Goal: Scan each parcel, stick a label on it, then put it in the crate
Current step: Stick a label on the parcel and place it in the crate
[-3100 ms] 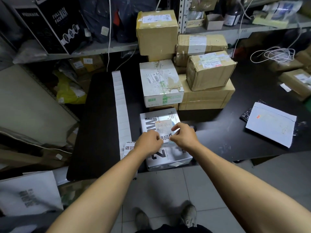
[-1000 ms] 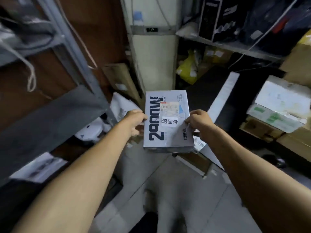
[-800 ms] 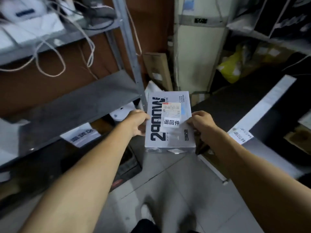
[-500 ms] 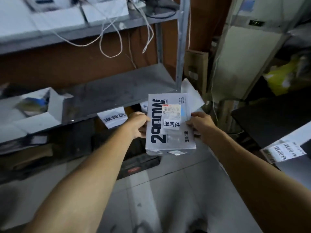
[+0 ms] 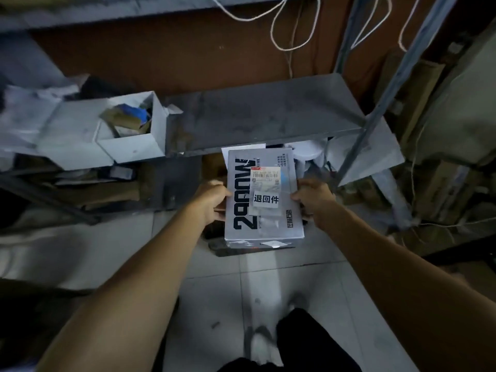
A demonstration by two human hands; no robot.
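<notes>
I hold a flat grey parcel (image 5: 268, 226) with big dark print between both hands, level, in front of a metal rack. A white label (image 5: 266, 199) with black characters sits on its top, just below a shipping sticker (image 5: 265, 178). My left hand (image 5: 212, 201) grips the parcel's left edge and my right hand (image 5: 312, 200) grips its right edge. Under the parcel a dark crate (image 5: 222, 249) on the floor shows only part of its front edge; the rest is hidden by the parcel.
A grey metal shelf (image 5: 263, 116) juts out just above and beyond the parcel. An open white box (image 5: 134, 135) with scraps stands on the shelf's left. A slanted rack post (image 5: 375, 114) rises at the right. White cables (image 5: 292, 28) hang above. Tiled floor (image 5: 214, 304) lies below.
I turned left from the black table to the rack, carrying the labelled parcel in both hands. The parcel now sits lower, under the shelf's front edge, above the crate.
</notes>
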